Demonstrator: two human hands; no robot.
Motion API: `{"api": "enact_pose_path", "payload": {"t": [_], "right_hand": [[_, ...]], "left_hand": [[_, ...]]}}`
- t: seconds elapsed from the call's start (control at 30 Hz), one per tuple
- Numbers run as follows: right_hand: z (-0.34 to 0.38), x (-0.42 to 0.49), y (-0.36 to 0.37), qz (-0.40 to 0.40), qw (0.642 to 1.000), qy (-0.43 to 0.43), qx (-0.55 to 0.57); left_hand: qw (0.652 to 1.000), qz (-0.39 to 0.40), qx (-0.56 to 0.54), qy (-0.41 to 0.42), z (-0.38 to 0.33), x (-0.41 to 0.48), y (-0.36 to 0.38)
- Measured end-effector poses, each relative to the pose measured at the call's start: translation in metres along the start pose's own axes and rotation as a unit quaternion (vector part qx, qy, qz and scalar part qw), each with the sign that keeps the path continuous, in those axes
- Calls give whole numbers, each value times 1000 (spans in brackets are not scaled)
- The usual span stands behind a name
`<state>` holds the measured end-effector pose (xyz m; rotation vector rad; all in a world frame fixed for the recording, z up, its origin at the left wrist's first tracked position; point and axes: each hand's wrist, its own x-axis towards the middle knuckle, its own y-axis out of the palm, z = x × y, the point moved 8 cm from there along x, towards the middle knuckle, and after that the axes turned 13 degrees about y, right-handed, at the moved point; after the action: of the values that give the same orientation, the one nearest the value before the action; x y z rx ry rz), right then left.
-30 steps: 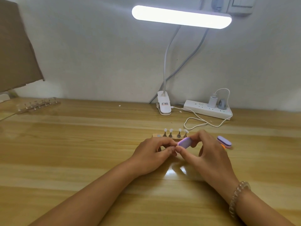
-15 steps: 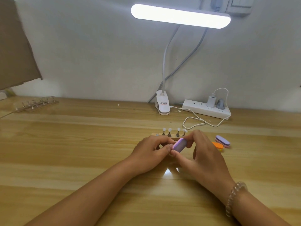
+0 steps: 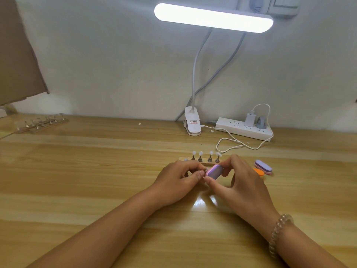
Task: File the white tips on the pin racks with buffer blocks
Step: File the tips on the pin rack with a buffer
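A big wooden table (image 3: 77, 180) fills the bottom of the view, and it stands against a pale wall. A brown cardboard sheet (image 3: 17, 60) leans at the far left. A long white lamp (image 3: 213, 17) glows up high, and its clip (image 3: 192, 121) sits at the back of the table. Just beside the clip lies a white power strip (image 3: 244, 129) with two plugs in it. Two bare arms reach in from the bottom, and both hands meet near the middle of the table. The right hand (image 3: 245, 186) has a bead bracelet (image 3: 278, 231) on its wrist. Its thumb and fingers pinch a purple buffer block (image 3: 214, 171) by the ends. The left hand (image 3: 177, 182) is curled, and its thumb and finger pinch a small pin (image 3: 206, 169) right against the block. The pin is mostly hidden. A wooden pin rack (image 3: 182, 158) lies just behind the hands, with four white tips (image 3: 201, 153) standing on it. Another pin rack (image 3: 41, 124) lies far off at the back left. A spare purple block (image 3: 263, 166) and an orange block (image 3: 258, 172) lie touching each other, near the right hand.
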<state>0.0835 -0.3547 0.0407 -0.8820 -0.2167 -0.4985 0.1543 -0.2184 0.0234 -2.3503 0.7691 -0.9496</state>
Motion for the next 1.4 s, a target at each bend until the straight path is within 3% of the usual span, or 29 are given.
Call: {"api": "enact_pose_path", "payload": {"t": [0.1,0.37,0.5,0.63,0.8,1.0,1.13,1.27,1.4], "right_hand": [[3,-4,5,22,1000,-14,-10],[-5,2,-5,-24,999,23,40],[7,-5,5,31,999,-30,10],[-4,4,-4,0,998,17,68],[8,-6,6,34,999,-36,16],[-5,4,-5,-18,999,17,29],[7,-5,6,27,999,-27,8],[-9,6,-2,4,998,34,58],[0,-2,2,13,1000,-10,22]], "left_hand": [[1000,1,2,-8,1,0,1],[999,30,24,-2,-2,-1,5],[999,28,20,-8,2,-2,4],[999,34,21,-4,-1,0,5],[999,29,20,-6,1,-2,4],[999,30,19,-2,-3,-1,4],[999,31,22,-10,0,-1,5],[999,32,15,-4,-3,0,4],[999,28,14,-6,-1,-2,4]]}}
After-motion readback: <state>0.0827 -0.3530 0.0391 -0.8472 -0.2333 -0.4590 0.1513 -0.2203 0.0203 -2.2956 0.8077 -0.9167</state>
